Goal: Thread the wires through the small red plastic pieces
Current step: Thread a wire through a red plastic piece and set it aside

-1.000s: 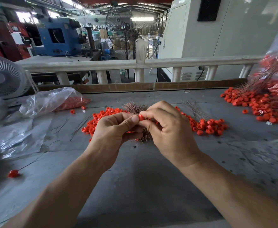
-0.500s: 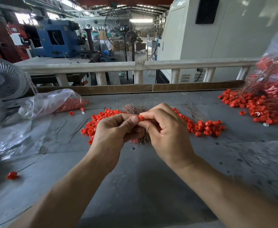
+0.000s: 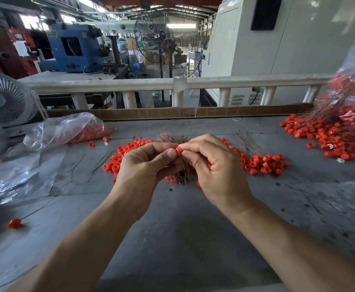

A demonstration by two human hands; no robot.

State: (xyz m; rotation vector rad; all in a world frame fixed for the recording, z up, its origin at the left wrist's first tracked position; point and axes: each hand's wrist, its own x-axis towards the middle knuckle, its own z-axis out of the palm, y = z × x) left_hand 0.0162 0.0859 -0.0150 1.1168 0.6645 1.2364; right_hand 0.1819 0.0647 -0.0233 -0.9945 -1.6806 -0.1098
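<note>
A small red plastic piece (image 3: 179, 151) is pinched between the fingertips of both hands above the grey table. My left hand (image 3: 146, 167) also holds a bundle of thin brown wires (image 3: 170, 139), which pokes out above and below the fist. My right hand (image 3: 216, 169) pinches the red piece from the right with thumb and forefinger. Behind the hands lies a heap of loose red pieces (image 3: 262, 163), spreading left and right. Whether a wire is inside the held piece cannot be made out.
A clear bag with red pieces (image 3: 67, 129) lies at the left, plastic sheeting below it. A large heap of threaded red pieces with wires (image 3: 336, 135) fills the far right. One threaded piece (image 3: 14, 224) lies near the left. A small fan (image 3: 4, 100) stands far left.
Both hands stay together at the same spot over the table. The red piece between the fingertips shows slightly more now. Nothing else has shifted.
</note>
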